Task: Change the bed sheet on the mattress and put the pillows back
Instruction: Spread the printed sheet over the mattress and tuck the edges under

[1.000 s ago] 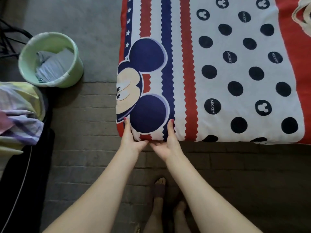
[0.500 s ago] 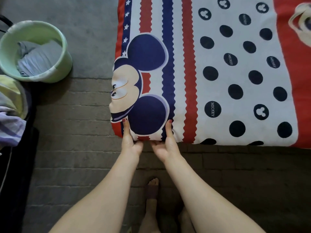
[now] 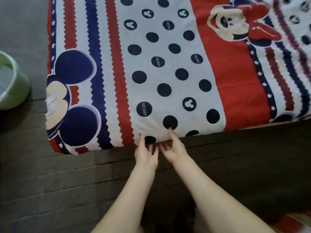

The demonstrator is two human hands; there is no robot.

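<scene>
We see the bed sheet (image 3: pixel 168 73) printed in bands: zigzag-edged red and navy stripes on white at the left, a white field of navy dots in the middle, some dots lettered MICKEY or carrying a white mouse-head shape, then a broad red band, then more stripes with white stars at the right. A cartoon mouse with navy ears sits at the near left, another with a red bow far right. The bucket (image 3: pixel 13 91) is pale green. The floor (image 3: pixel 67 182) is grey brick.

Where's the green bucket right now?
Head view: the green bucket is cut off by the left edge, standing on the floor just left of the mattress's near-left corner, beside the bed sheet and well left of both hands.
</scene>
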